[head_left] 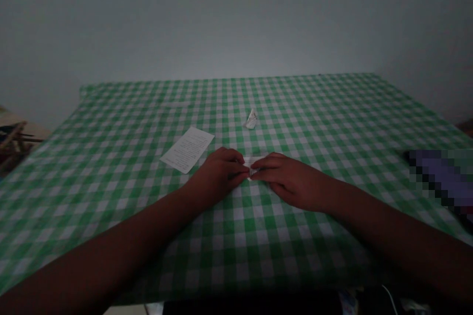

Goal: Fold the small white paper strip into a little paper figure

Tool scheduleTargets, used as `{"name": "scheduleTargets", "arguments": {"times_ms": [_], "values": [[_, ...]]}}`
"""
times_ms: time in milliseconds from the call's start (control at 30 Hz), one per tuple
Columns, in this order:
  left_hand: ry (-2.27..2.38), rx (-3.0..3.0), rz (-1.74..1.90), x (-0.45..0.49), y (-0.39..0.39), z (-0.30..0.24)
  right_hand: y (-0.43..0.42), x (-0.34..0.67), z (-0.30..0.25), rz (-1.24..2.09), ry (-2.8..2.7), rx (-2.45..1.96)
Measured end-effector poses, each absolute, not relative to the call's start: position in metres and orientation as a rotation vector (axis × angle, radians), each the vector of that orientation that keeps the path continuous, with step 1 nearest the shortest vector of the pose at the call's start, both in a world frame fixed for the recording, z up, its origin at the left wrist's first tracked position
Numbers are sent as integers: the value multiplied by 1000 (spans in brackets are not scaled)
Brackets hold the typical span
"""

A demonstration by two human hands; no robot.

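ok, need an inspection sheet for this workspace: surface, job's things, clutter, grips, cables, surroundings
Surface: green-and-white checked tablecloth
Job's things: small white paper, partly hidden
Clutter: printed sheet lying left of the held paper; folded paper scrap beyond it; pixelated dark-edged item at right, unidentifiable
Grips: left grip and right grip both on the small white paper, close together
Cables: thin white cord, apparently, below the cloth's near edge
Surroundings: plain wall behind; brown item at left edge, unclear; dim light

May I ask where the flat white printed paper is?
In the head view, the flat paper lies left of centre on the green checked tablecloth, left of the bare left hand.
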State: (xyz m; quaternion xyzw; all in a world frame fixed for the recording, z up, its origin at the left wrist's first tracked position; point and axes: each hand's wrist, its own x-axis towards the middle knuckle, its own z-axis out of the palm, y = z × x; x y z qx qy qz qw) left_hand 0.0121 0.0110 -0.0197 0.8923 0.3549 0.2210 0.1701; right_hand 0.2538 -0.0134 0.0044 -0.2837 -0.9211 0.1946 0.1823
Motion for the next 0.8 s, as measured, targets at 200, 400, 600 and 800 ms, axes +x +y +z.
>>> {"name": "scheduleTargets", "arguments": {"times_ms": [200, 400, 600, 800], "values": [[1010, 2520, 603, 14, 11, -15, -18, 248, 6, 480, -2674, -835], [1063, 2499, 638, 17, 8, -10, -20, 249, 8, 399, -2733, -833], [1054, 2570, 642, 14, 10, -15, -19, 251, 5, 451, -2703, -821], [982, 2614, 634, 12, 14, -17, -17, 252, 4, 522, -2657, -834]]}}
